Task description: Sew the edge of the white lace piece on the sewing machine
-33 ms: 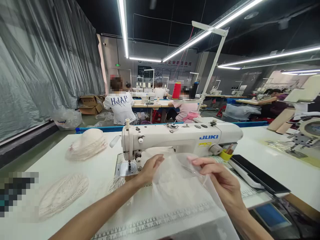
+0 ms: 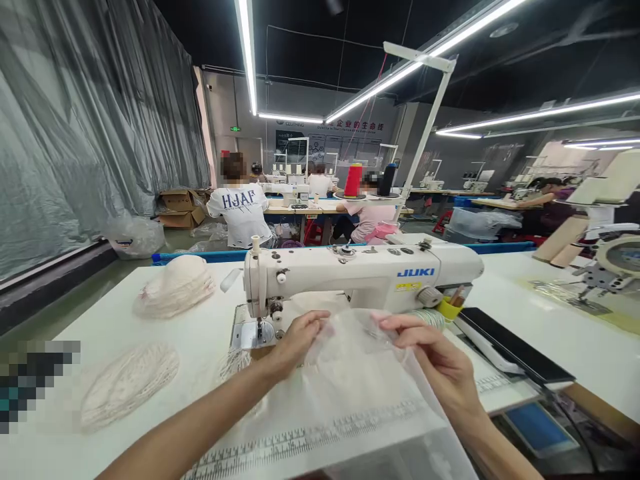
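Note:
Between my hands spreads a translucent white sheet (image 2: 370, 387); I cannot tell whether it is thin fabric or plastic. My left hand (image 2: 300, 340) pinches its upper left edge, just right of the needle area of the white sewing machine (image 2: 345, 270). My right hand (image 2: 433, 347) grips the upper right edge between thumb and fingers. A ruler strip (image 2: 290, 443) on the tabletop shows partly through the sheet. Left of the machine lie a pile of cream lace-like pieces (image 2: 133, 383) and a taller stack of cream pieces (image 2: 177, 283). Pale loose strings (image 2: 235, 367) lie near the needle plate.
Right of the machine are a yellow cup (image 2: 450, 308) with small tools and a long black case or board (image 2: 515, 347). Red (image 2: 353, 181) and black thread cones (image 2: 388, 180) stand behind. Another machine (image 2: 600, 280) is at far right. Several people sit at benches further back.
My right hand has shifted slightly left, and the top of the sheet between my hands lies a little differently. Both hands keep their hold.

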`<state>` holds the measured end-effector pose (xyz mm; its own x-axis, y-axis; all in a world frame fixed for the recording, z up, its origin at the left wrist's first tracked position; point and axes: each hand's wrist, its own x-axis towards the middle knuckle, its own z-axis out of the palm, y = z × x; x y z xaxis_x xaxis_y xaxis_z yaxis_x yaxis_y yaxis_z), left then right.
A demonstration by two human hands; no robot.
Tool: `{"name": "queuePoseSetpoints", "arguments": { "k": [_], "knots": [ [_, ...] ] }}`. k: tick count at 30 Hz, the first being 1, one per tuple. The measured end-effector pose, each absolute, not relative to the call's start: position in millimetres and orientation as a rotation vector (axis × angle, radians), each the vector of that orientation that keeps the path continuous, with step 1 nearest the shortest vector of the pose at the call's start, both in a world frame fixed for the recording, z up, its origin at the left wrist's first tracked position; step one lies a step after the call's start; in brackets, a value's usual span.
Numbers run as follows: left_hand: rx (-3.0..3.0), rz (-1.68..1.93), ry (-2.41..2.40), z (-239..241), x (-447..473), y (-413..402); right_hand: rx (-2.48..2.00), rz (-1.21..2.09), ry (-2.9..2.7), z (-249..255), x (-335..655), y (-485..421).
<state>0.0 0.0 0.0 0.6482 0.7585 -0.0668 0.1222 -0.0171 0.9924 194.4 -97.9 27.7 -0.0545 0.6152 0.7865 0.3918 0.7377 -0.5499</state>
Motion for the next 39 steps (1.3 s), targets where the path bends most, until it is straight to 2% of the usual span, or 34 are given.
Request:
{"name": "queuePoseSetpoints", "arguments": {
  "k": [4, 17, 20, 25, 28, 32, 39],
  "knots": [
    [0.972, 0.543, 0.56, 7.9, -28.2, -50.7, -0.819, 0.274, -1.772, 11.5, 189.6, -107.7],
    [1.328, 0.584, 0.795, -4.4, -62.9, -109.6, -0.824, 0.417, -1.997, 8.5, 156.9, -160.6],
    [1.368, 0.526, 0.835, 1.0, -74.1, -122.4, -0.911, 0.58, -1.953, 4.4, 160.3, -165.1],
    [1.436, 0.474, 0.8, 4.0, -86.0, -134.5, -0.913, 1.106, -1.816, -17.0, 142.6, -164.8],
    [1.438, 0.471, 0.799, -3.7, -90.3, -135.7, -0.97, 1.256, -1.851, -32.1, 114.7, -164.1],
    [1.421, 0.452, 0.797, -14.4, -102.7, -135.2, -1.154, 1.255, -1.83, -38.3, 89.3, -160.8],
    [1.519, 0.336, 0.795, -23.8, -120.9, -130.8, -1.219, 1.127, -1.901, -29.2, 90.6, -160.0]
  ]
}}
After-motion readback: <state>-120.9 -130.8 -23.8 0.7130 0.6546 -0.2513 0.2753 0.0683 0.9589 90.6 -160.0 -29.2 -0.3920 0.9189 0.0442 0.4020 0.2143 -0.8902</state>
